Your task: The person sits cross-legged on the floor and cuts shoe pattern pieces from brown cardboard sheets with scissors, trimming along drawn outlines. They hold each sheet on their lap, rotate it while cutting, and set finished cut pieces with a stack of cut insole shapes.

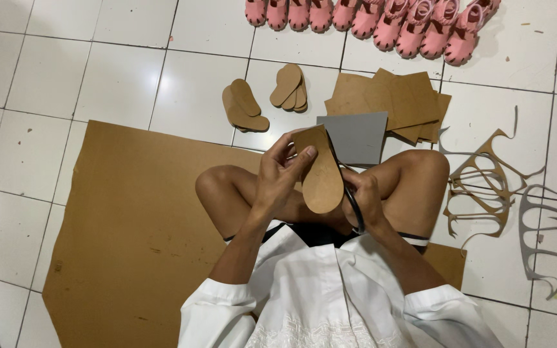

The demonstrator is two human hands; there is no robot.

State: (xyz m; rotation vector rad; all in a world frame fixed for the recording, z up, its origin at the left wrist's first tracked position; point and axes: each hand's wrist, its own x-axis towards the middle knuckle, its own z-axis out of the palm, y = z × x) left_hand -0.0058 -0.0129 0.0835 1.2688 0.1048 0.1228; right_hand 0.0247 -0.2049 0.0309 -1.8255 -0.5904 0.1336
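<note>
My left hand (280, 169) grips the top of a brown sole-shaped cardboard cutout (321, 174), held upright over my crossed legs. Behind the cutout's right edge, my right hand (363, 196) holds black-handled scissors (354, 207), whose blades are mostly hidden by the cutout. I sit on a big brown cardboard sheet (130, 219) spread on the white tiled floor.
Two small piles of cut soles (246, 106) (290, 87) lie ahead. A grey sheet (356, 136) and stacked brown boards (394, 100) sit beyond my knees. Pink sandals (381, 19) line the top edge. Brown scrap (481, 187) and grey scrap (552, 229) lie to the right.
</note>
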